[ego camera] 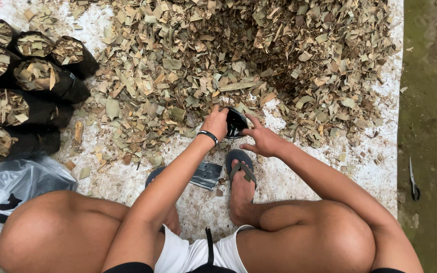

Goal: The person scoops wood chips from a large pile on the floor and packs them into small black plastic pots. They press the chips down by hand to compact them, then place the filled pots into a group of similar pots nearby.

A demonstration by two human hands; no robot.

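A broad heap of dry chopped leaves [238, 55], flaky, tan and brittle, covers a white woven sheet [375, 167]. At the left, filled black plastic grow bags [36, 96] lie stacked, cylindrical and packed with the same chaff, above a crumpled clear plastic bag [16, 184]. At the heap's edge sits a small glossy black bag [235, 123]: the left hand [216, 121] pinches its rim, while the right hand [263, 139] touches its other side with fingers half spread. Thin scissors [413, 179] lie on mossy concrete.
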